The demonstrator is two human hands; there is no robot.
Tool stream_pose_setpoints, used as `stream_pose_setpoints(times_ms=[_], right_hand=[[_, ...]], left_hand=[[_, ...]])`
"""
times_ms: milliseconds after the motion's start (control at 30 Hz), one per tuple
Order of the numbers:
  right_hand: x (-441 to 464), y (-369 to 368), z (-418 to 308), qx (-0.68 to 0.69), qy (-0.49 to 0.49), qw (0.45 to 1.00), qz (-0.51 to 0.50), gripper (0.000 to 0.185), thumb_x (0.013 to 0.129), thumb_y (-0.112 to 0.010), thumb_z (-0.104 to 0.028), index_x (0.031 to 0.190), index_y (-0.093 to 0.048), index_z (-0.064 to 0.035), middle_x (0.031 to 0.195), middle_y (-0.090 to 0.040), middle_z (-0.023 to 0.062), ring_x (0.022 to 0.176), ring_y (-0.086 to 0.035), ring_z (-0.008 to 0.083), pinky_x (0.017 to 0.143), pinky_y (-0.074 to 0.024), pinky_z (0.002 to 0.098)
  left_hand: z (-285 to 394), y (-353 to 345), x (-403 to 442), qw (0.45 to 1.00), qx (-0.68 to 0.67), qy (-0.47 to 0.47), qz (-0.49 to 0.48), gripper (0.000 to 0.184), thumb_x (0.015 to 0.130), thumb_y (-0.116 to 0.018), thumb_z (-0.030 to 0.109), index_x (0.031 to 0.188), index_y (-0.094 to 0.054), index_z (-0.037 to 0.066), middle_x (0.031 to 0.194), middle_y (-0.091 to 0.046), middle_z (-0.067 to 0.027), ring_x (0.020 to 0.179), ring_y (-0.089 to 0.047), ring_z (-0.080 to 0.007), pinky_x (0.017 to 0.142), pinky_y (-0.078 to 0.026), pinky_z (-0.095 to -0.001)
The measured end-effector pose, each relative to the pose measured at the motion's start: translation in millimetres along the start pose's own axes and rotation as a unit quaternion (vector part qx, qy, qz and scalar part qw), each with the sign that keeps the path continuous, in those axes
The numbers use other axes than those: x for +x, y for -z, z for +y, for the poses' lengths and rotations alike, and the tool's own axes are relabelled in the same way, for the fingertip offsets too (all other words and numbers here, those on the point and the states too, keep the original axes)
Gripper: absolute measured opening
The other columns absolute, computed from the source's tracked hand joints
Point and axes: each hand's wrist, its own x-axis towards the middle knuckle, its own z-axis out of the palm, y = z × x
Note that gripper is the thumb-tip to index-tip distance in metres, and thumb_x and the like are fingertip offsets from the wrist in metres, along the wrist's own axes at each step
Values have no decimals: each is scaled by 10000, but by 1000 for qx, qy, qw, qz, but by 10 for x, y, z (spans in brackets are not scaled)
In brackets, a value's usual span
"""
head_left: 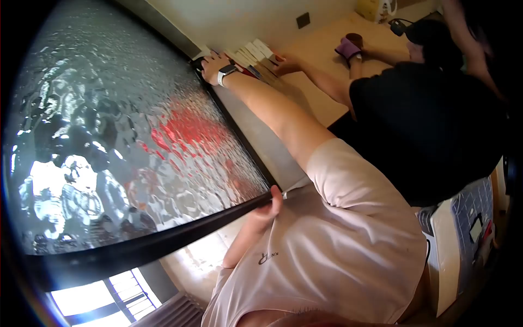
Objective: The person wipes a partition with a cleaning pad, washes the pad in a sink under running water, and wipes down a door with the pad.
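A large black-framed panel [163, 231] with a rippled, glossy, see-through-looking surface fills the left side. My left hand [268, 206] grips its near corner, the thumb along the edge and the other fingers hidden beneath. Stretched out to the far corner, my right hand [213, 68] holds the frame there with its fingers over the edge. A watch [226, 71] with a light strap is on my right wrist. Beside that hand stands a row of books [250, 57] on a wooden surface [321, 41]. A red patch and bright light show in the rippled surface.
At the right, a person in a black top [425, 125] reaches one hand [287, 65] to the books. The other holds a purple cloth [347, 49] near a brown cup [354, 39]. A blue checked fabric item [474, 229] lies lower right. A window [106, 294] shows lower left.
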Motion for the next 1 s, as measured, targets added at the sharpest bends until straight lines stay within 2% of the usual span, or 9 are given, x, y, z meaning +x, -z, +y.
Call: stream_pose_setpoints(times_ms=[67,233,300,367,567,600,733,800,1000], right_hand=[[119,8,-17,-6,-2,1000,4,475,981,-478,-366,1341,-577,-73,1474,-498,97,1435,-339,339,1124,-241,613],[399,-107,79,-9,7,1000,-19,479,981,-477,-426,1412,-555,-232,1481,-491,93,1411,-374,340,1081,-328,583],[489,-73,78,-31,23,999,-26,478,980,-475,-429,1418,-550,-255,1489,-482,95,1413,-367,339,1076,-329,584],[543,-73,92,-68,31,996,-48,478,977,-470,-434,1431,-538,-302,1504,-463,98,1416,-351,339,1066,-331,585],[333,16,92,-64,70,996,8,488,942,-522,-374,1369,-586,-147,1467,-503,106,1396,-385,307,1092,-326,555],[339,-88,163,-44,105,993,26,494,932,-533,-355,1349,-592,-98,1448,-524,111,1388,-404,291,1117,-314,543],[-241,106,204,9,189,981,50,479,902,-565,-271,1332,-585,-61,1381,-568,119,1336,-470,247,1086,-357,552],[-654,168,202,77,205,974,61,476,888,-565,-250,1325,-593,-65,1338,-593,112,1321,-485,247,1087,-364,520],[-2377,687,0,121,252,953,116,593,828,-670,-228,1357,-553,14,1368,-561,187,1349,-462,334,1141,-341,515]], left_hand=[[-19,32,105,998,45,-47,-9,1074,828,-641,90,1606,99,109,1624,-10,-328,1508,-96,-465,1200,-160,-534],[-133,105,7,998,40,-45,-6,940,853,-629,70,1556,-25,-87,1621,-83,-262,1500,-128,-348,1204,-166,-433],[207,145,390,903,341,-247,-89,931,857,-624,80,1546,-25,-107,1611,-78,-279,1489,-144,-356,1199,-179,-425],[278,144,519,842,425,-321,-94,913,864,-612,80,1539,-30,-120,1606,-67,-295,1488,-142,-360,1198,-181,-424],[92,143,231,803,461,-362,-109,895,863,-585,34,1553,-30,-100,1624,-23,-277,1502,-88,-340,1203,-139,-417],[89,101,243,881,346,-312,-78,914,851,-599,10,1563,-32,-77,1616,-75,-262,1483,-144,-333,1192,-180,-415],[-178,156,-31,901,333,-253,-119,908,846,-647,-38,1567,-95,-53,1530,-313,-217,1344,-394,-262,1076,-371,-357],[-37,77,89,964,167,-200,-58,871,863,-644,-22,1563,-127,-50,1518,-335,-194,1344,-397,-252,1090,-354,-354],[66,164,224,925,238,-267,-127,846,877,-630,-11,1566,-140,-44,1541,-308,-175,1368,-374,-260,1125,-316,-361]])
